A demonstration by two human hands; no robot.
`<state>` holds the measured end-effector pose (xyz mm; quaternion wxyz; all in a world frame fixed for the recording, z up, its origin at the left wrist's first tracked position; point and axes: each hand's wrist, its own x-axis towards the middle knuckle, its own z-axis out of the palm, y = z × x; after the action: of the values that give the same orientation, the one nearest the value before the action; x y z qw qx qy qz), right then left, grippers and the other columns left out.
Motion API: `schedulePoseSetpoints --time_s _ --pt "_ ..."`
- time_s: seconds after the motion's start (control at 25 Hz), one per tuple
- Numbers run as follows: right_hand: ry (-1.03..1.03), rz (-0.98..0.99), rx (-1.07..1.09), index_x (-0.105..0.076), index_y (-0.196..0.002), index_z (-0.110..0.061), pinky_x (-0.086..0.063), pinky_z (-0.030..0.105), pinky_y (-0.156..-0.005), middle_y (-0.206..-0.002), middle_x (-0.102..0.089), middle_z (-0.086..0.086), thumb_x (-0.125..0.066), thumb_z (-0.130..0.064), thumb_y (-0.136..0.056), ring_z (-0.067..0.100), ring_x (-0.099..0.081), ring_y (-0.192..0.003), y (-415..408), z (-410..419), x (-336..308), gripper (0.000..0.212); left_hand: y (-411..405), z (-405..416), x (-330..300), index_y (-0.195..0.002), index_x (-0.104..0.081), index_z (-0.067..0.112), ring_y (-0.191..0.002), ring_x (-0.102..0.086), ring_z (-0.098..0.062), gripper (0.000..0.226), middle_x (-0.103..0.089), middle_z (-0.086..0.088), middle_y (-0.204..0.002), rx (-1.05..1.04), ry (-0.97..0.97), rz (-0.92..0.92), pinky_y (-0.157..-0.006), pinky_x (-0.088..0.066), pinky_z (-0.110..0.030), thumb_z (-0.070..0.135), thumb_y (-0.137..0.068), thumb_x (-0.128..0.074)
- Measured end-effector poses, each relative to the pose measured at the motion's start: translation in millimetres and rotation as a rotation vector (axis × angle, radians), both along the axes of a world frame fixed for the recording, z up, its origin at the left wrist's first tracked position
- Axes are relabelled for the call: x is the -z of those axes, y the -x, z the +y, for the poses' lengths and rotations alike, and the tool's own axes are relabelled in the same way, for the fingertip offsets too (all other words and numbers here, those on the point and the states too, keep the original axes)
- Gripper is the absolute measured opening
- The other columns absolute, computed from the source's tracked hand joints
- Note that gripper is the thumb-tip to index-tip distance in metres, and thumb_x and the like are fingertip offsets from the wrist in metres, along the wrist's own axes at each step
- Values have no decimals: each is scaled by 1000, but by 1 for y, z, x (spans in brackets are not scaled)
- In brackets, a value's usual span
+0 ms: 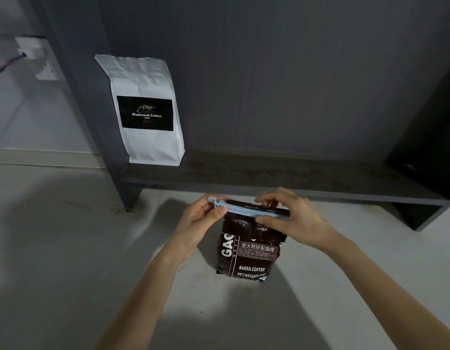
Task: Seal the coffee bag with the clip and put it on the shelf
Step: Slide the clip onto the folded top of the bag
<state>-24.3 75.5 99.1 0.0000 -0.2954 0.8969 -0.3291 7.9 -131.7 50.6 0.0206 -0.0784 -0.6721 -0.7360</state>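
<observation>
Coffee bag (246, 251), dark brown with white lettering, is standing upright on the pale grey floor (67, 248), just in front of the low dark shelf (269, 173). I am holding a light blue clip (246, 209) across its folded top with both of my hands. My left hand (201, 218) is pinching the hinged end of the clip between thumb and fingers, at the bag's left edge. My right hand (292, 215) is pinching the other end, thumb lying under the clip and fingers curling over the bag's top. The clip is lying roughly level across the bag, and I cannot tell whether it is fully latched. 1 white coffee bag (145, 109) with a black label is standing upright on the shelf, at its left end, leaning against the dark back panel (294, 84).
</observation>
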Motion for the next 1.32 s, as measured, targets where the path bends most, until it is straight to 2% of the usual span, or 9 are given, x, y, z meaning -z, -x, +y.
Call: schedulePoseSetpoints --time_s 0.2,0.36,0.56,0.64,0.76,0.92,1.08,1.24,1.32 --pt "-27 135 -47 -63 -91 -14 -31 27 -77 -83 -52 -14 -67 -29 -75 9 -49 -82 0 -11 2 22 -3 -1 1 -82 -63 30 -89 -60 1 12 -68 19 -83 -34 64 12 -80 -47 -13 33 -71 -59" --pt "17 142 -36 -62 -86 -14 -34 25 -75 -78 -43 -27 -62 -33 -74 9 -48 -80 1 -11 5 23 -4 1 -1 -82 -63 29 -85 -60 4 12 -68 20 -80 -38 63 29 -75 -46 -8 29 -71 -58" --pt "47 117 -10 -63 -88 -15 -36 32 -81 -79 -45 -24 -67 -24 -75 9 -51 -81 2 -10 7 16 -3 1 -6 -83 -64 31 -89 -61 -1 15 -69 17 -84 -23 91 22 -75 -47 -10 31 -68 -62" --pt "62 106 7 -64 -89 -16 -38 31 -78 -78 -45 -24 -69 -24 -74 9 -50 -80 2 -11 7 18 -1 3 -8 -79 -64 29 -83 -62 2 10 -70 19 -79 -69 82 30 -71 -48 -9 24 -70 -64" --pt "102 77 69 -67 -93 -17 -44 29 -73 -80 -55 -12 -71 -26 -71 12 -54 -80 -1 -12 8 23 1 7 -7 -73 -63 26 -76 -62 5 16 -71 21 -73 -134 97 55 -69 -47 -7 11 -75 -63" --pt "127 10 90 -67 -98 -21 -50 28 -75 -94 -66 1 -70 -28 -71 13 -60 -84 -2 -11 8 28 0 7 -7 -71 -64 29 -74 -62 5 7 -70 20 -71 -153 101 57 -68 -47 -7 22 -70 -65" --pt "47 43 67 -67 -97 -20 -43 19 -71 -91 -63 -7 -68 -32 -73 9 -58 -80 0 -11 7 26 -2 8 -7 -73 -64 28 -75 -63 3 9 -71 19 -71 -154 99 81 -68 -48 -8 19 -71 -64" --pt "49 40 52 -66 -94 -17 -48 32 -71 -78 -51 -23 -67 -30 -75 12 -57 -78 2 -12 7 23 -2 13 -1 -72 -63 23 -71 -64 1 8 -71 17 -67 -211 33 53 -66 -49 -9 16 -72 -64" --pt "57 50 58 -66 -93 -17 -48 33 -71 -77 -49 -25 -67 -30 -75 12 -57 -78 3 -11 8 22 -1 13 -2 -72 -63 24 -71 -64 2 12 -71 18 -67 -214 57 54 -66 -48 -8 13 -73 -64"
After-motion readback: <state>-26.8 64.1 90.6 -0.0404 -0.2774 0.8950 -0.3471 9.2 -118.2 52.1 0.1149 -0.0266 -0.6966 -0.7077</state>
